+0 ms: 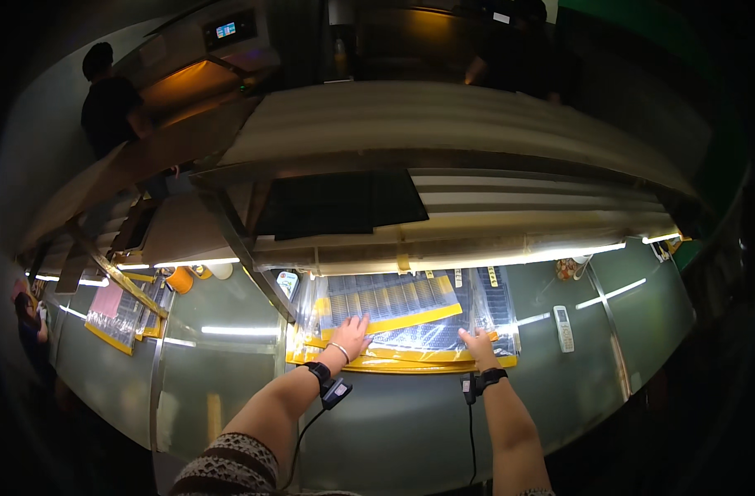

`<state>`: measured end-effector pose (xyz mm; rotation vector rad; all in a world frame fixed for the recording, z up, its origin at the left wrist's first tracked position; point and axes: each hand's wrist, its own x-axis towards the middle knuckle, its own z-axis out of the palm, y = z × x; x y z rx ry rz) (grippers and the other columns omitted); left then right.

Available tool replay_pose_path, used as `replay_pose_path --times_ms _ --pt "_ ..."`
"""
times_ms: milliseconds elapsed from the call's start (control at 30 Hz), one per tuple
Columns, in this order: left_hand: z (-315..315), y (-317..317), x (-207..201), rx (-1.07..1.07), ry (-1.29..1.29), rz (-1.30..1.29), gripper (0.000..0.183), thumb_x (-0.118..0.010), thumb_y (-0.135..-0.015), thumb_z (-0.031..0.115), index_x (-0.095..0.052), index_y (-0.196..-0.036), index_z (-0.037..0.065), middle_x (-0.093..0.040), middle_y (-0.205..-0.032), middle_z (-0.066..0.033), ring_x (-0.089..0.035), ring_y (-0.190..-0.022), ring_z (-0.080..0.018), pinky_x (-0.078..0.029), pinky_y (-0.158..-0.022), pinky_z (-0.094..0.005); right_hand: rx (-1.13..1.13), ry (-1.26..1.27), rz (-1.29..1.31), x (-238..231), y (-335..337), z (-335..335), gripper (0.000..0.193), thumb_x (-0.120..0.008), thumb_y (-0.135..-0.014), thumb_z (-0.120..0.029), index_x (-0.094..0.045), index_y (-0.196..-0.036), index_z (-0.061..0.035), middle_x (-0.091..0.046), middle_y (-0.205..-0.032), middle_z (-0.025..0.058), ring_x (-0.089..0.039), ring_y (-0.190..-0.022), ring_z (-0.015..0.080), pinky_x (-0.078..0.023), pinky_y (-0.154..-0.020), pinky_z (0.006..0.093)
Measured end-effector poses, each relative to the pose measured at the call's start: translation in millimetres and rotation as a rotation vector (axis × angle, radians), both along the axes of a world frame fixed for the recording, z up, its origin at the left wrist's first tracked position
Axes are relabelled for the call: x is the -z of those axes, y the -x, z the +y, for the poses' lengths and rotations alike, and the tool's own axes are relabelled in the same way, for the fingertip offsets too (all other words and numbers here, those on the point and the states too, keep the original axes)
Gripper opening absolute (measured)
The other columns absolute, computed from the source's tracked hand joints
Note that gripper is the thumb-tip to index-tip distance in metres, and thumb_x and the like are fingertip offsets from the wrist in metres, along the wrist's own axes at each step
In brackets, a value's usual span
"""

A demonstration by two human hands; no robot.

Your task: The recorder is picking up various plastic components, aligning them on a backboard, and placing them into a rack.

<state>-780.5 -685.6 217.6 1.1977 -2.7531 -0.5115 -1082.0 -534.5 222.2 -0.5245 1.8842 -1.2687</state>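
On the glass-like table before me lies a stack of dark patterned sheets in clear plastic sleeves [427,341] with yellow edges. The topmost sheet [390,299] is tilted against those beneath it. My left hand [350,337] rests at that sheet's lower yellow edge, its fingers stretched out. At the right side of the stack is my right hand [480,347], thumb and fingers apart, touching the clear plastic near the yellow border. Neither hand visibly grips anything. Each wrist carries a black strap with a small cabled device.
A white remote control [564,329] lies to the right. Above the stack runs a shelf [476,157] with bright light tubes beneath and a dark panel [340,202] on it. A metal post [266,285] stands left of the stack. More yellow-edged sheets [117,318] lie left; people are farther off.
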Motion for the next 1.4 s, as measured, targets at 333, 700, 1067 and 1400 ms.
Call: replay_pose_path --times_ms 333,700,1067,1400 --pt "34.0 -11.4 -12.5 0.082 0.086 -0.254 0.055 -0.049 -0.080 0.032 -0.036 -0.133 0.024 -0.021 -0.144 -0.0083 -0.018 -0.130 -0.0398 -0.021 -0.100 -0.0585 0.163 0.013 0.786 16.5 -7.6 -43.6 0.048 -0.068 -0.072 -0.019 -0.051 -0.109 0.0070 -0.057 -0.098 0.0204 -0.057 -0.090 0.0269 -0.045 -0.080 0.0350" --pt "46.4 0.0 -33.9 0.385 0.426 0.085 0.055 -0.065 -0.069 0.046 -0.054 -0.111 0.012 -0.042 -0.127 -0.0136 -0.035 -0.122 -0.0335 -0.032 -0.095 -0.0492 -0.096 0.124 0.602 -10.7 21.6 -14.2 0.018 -0.058 -0.076 -0.011 -0.062 -0.089 0.0017 -0.063 -0.076 0.0137 -0.059 -0.067 0.0207 -0.044 -0.062 0.0342" --pt "42.0 45.3 12.4 0.456 0.322 -0.084 0.055 -0.049 -0.083 0.044 -0.041 -0.128 0.014 -0.037 -0.130 -0.0247 -0.040 -0.114 -0.0476 -0.044 -0.085 -0.0516 0.775 0.435 -0.025 -12.2 79.2 282.5 0.018 -0.053 -0.087 -0.012 -0.052 -0.104 -0.0056 -0.055 -0.077 0.0003 -0.056 -0.060 0.0124 -0.046 -0.044 0.0257" --pt "44.4 58.6 2.6 0.514 0.289 -0.130 0.053 -0.049 -0.083 0.034 -0.045 -0.119 -0.004 -0.043 -0.120 -0.0328 -0.051 -0.098 -0.0516 -0.050 -0.076 -0.0471 0.894 0.450 -0.198 -21.3 29.8 317.7 0.022 -0.051 -0.089 -0.014 -0.049 -0.108 -0.0036 -0.056 -0.091 0.0042 -0.057 -0.076 0.0143 -0.048 -0.062 0.0249"
